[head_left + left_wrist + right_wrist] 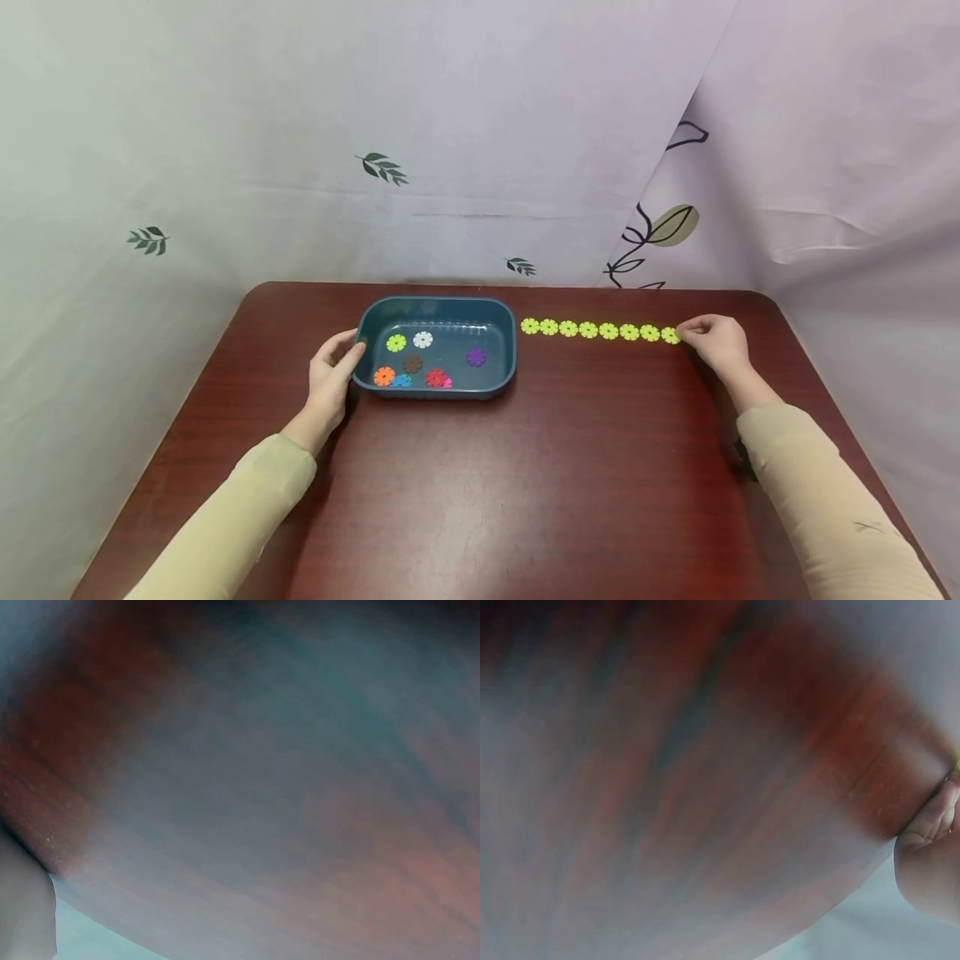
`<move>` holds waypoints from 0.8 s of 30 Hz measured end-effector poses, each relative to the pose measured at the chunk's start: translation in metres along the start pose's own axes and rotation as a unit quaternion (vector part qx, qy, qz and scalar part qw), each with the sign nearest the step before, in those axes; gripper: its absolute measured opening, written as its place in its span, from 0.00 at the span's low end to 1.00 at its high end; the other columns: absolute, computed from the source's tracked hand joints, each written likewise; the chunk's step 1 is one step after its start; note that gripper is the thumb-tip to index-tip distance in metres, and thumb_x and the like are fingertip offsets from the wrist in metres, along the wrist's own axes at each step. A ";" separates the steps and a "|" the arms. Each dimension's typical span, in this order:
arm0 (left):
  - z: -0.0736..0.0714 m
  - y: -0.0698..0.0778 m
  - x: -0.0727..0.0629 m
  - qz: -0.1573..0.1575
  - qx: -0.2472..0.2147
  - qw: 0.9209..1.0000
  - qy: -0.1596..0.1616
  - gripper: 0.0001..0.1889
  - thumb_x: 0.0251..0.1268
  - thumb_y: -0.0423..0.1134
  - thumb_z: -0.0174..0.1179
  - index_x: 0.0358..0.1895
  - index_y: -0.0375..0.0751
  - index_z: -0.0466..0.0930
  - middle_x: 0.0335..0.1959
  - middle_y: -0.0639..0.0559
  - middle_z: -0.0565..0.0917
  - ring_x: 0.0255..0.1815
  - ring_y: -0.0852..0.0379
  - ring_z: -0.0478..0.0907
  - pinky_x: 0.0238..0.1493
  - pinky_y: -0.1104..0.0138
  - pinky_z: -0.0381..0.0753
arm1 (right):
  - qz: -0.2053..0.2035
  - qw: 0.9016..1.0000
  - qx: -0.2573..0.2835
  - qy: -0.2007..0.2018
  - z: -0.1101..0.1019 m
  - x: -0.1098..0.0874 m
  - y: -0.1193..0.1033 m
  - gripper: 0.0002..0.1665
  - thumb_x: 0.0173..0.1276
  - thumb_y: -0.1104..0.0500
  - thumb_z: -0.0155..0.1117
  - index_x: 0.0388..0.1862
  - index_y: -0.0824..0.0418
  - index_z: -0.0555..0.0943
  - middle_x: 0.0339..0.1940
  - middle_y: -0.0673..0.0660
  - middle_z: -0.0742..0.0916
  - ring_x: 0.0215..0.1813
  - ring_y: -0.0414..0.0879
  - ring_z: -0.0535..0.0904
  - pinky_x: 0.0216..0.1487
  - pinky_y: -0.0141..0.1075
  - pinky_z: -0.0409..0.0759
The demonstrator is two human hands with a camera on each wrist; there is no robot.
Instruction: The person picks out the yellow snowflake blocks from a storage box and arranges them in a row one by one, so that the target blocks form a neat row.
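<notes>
At the far end of a row of yellow-green flower-shaped discs (588, 330), my right hand (718, 343) pinches the rightmost disc (670, 335) between thumb and fingertips. The discs lie in a nearly straight line, edge to edge or very close. My left hand (328, 373) grips the left rim of a dark blue tray (450, 333), thumb over the edge. Inside lie single discs: yellow-green (396, 342), white (423, 340), brown (412, 364), purple (476, 357), orange (384, 377) and red (436, 377). Blue and pink ones are partly covered. Both wrist views are mostly blurred tabletop.
The reddish-brown table (525, 483) has rounded far corners. Pale cloth (465, 125) with printed leaves hangs behind its back edge and along both sides. The tray stands near the back edge, left of the disc row.
</notes>
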State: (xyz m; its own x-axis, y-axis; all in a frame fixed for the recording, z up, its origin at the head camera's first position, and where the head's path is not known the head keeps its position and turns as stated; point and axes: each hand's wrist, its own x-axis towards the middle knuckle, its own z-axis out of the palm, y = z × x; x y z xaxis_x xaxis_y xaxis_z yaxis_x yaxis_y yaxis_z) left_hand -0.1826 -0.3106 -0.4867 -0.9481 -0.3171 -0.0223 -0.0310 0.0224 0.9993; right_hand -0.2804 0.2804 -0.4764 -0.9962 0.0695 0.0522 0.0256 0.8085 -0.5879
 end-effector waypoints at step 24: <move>-0.001 -0.002 0.000 -0.004 -0.005 1.000 0.001 0.21 0.81 0.37 0.60 0.70 0.31 0.75 0.46 0.68 0.84 0.47 0.67 0.80 0.46 0.78 0.82 | 0.014 1.000 0.018 -0.005 -0.003 -0.002 -0.001 0.22 0.75 0.51 0.69 0.48 0.71 0.90 0.40 0.64 0.94 0.35 0.34 0.78 0.39 0.30 0.75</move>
State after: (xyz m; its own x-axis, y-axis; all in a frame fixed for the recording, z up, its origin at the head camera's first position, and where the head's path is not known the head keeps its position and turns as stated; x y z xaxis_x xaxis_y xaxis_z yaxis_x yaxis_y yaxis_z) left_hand -0.1825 -0.3119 -0.4883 -0.9471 -0.3195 -0.0293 -0.0346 0.0108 0.9993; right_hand -0.2785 0.2810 -0.4734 -0.9959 0.0865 0.0270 0.0513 0.7842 -0.6184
